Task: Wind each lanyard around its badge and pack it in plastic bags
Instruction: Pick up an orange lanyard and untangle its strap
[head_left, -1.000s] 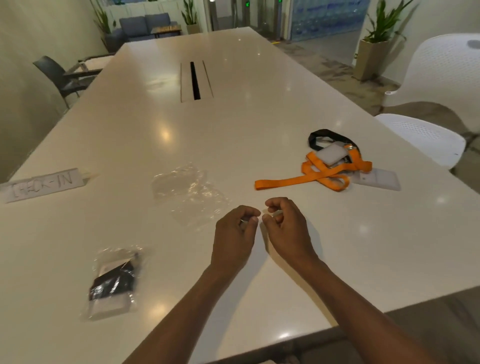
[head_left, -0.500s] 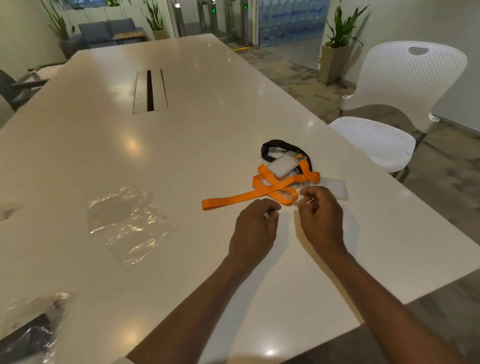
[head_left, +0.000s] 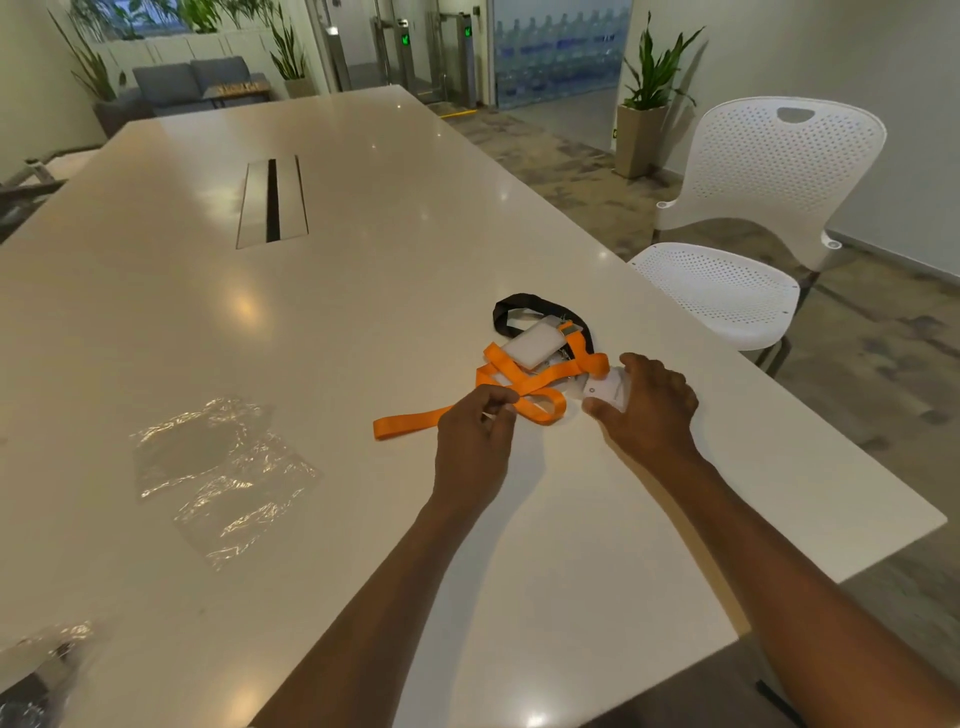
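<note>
My right hand (head_left: 649, 410) has its fingers curled around a white badge (head_left: 605, 391) on the tabletop (head_left: 363, 291), and my left hand (head_left: 475, 441) pinches the orange lanyard (head_left: 540, 376) just beside it. A second white badge (head_left: 531, 343) and a black lanyard (head_left: 511, 306) lie in the same pile just past my fingers. The clear plastic bags (head_left: 218, 467) lie flat, well off to the left of my left fingers.
</note>
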